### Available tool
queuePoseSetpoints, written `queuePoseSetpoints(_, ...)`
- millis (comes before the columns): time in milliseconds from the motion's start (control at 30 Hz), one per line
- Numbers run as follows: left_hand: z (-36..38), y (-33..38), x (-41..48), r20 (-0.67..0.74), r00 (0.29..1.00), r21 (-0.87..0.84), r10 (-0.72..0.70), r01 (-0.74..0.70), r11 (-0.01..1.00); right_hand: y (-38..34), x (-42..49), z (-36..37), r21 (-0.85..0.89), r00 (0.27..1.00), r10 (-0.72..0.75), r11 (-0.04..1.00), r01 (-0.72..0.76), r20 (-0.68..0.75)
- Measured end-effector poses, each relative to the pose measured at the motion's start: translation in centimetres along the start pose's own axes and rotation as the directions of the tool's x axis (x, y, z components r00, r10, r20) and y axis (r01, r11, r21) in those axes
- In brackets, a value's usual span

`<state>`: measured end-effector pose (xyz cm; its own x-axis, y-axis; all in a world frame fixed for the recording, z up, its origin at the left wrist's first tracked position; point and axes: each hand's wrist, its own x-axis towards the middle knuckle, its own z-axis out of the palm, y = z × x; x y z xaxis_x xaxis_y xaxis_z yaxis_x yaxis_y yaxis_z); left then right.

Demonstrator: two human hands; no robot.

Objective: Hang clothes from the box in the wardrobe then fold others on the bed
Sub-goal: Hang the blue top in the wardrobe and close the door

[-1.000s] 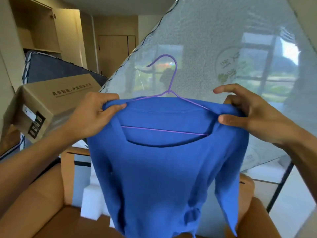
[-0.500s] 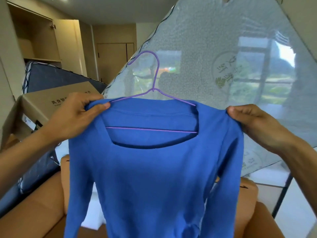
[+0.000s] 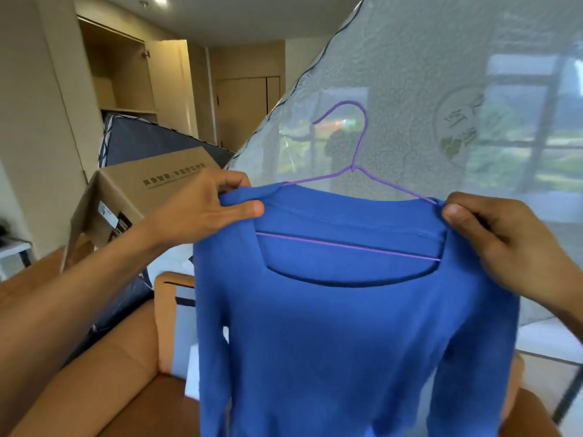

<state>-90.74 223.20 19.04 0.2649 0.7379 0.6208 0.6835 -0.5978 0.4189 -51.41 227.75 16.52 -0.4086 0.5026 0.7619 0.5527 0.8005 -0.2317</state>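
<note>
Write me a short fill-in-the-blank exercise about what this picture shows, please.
The blue long-sleeved top hangs on a thin ____ wire hanger.
The left hand and the right hand each pinch one ____ of the top.
The brown cardboard box shows behind the person's ____ wrist.
Missing words: purple, shoulder, left.

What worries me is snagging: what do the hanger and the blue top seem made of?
The hanger looks like thin purple wire, probably coated metal, smooth and evenly coloured. The blue top looks like a soft matte knit; it drapes limply.
</note>
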Motion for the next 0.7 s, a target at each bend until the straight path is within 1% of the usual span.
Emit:
queuePoseSetpoints(67, -0.2, -0.5, -0.6, 0.025, 0.999, -0.062, -0.028, 0.029, 0.998, 0.4, 0.1, -1.1, -0.066, 0.998, -0.013, 0.998, 0.009, -0.068)
queuePoseSetpoints(167, -0.2, -1.5, -2.0, -0.034, 0.998, -0.152, -0.055, 0.049, 0.987, 1.5, 0.0, -2.7, -0.125, 0.993, -0.003, 0.992, -0.012, -0.119)
queuePoseSetpoints(233, -0.5, -1.8, -2.7, -0.056, 0.994, -0.162, -0.091, 0.081, 0.983, 2.3, -0.3, -3.6, -0.125, 0.994, 0.021, 0.992, -0.034, -0.107)
queuePoseSetpoints(300, -0.8, -2.2, -2.9, -0.014, 0.987, -0.179, -0.161, 0.156, 0.972, 2.6, -0.7, -4.3, -0.119, 0.995, 0.032, 0.992, -0.043, -0.093)
queuePoseSetpoints(333, -0.9, -2.3, -2.8, 0.001, 0.981, -0.157, -0.196, 0.194, 0.968, 2.4, -0.9, -4.4, -0.115, 0.995, 0.027, 0.993, -0.037, -0.091)
queuePoseSetpoints(367, -0.8, -2.2, -2.6, -0.02, 0.978, -0.083, -0.21, 0.207, 0.975, 2.2, -1.0, -4.3, -0.116, 0.995, 0.02, 0.993, -0.031, -0.094)
queuePoseSetpoints(400, -0.5, -1.9, -2.5, -0.078, 0.981, 0.029, -0.18, 0.183, 0.983, 2.0, -1.1, -4.2, -0.124, 0.994, 0.016, 0.992, -0.03, -0.106)
queuePoseSetpoints(433, -0.1, -1.4, -2.3, -0.154, 0.981, 0.129, -0.114, 0.135, 0.982, 1.9, -1.2, -3.9, -0.13, 0.993, 0.019, 0.991, -0.035, -0.118)
queuePoseSetpoints(467, 0.4, -0.5, -2.2, -0.233, 0.972, 0.171, -0.034, 0.076, 0.982, 1.9, -1.3, -3.8, -0.125, 0.991, 0.029, 0.991, -0.046, -0.128)
queuePoseSetpoints(533, 0.9, 1.5, -1.9, -0.33, 0.939, 0.151, 0.101, -0.054, 0.987, 2.1, -1.6, -3.9, -0.119, 0.986, 0.067, 0.989, -0.086, -0.15)
queuePoseSetpoints(567, 0.8, 2.2, -1.9, -0.34, 0.929, 0.159, 0.143, -0.093, 0.983, 2.5, -1.7, -4.0, -0.126, 0.983, 0.09, 0.986, -0.11, -0.159)
queuePoseSetpoints(633, 0.5, 3.2, -1.7, -0.318, 0.924, 0.2, 0.211, -0.152, 0.968, 2.8, -2.0, -4.9, -0.125, 0.977, 0.113, 0.983, -0.137, -0.181)
queuePoseSetpoints(700, 0.2, 4.0, -1.4, -0.291, 0.929, 0.27, 0.229, -0.149, 0.951, 2.8, -2.0, -5.6, -0.062, 0.975, 0.129, 0.988, -0.142, -0.182)
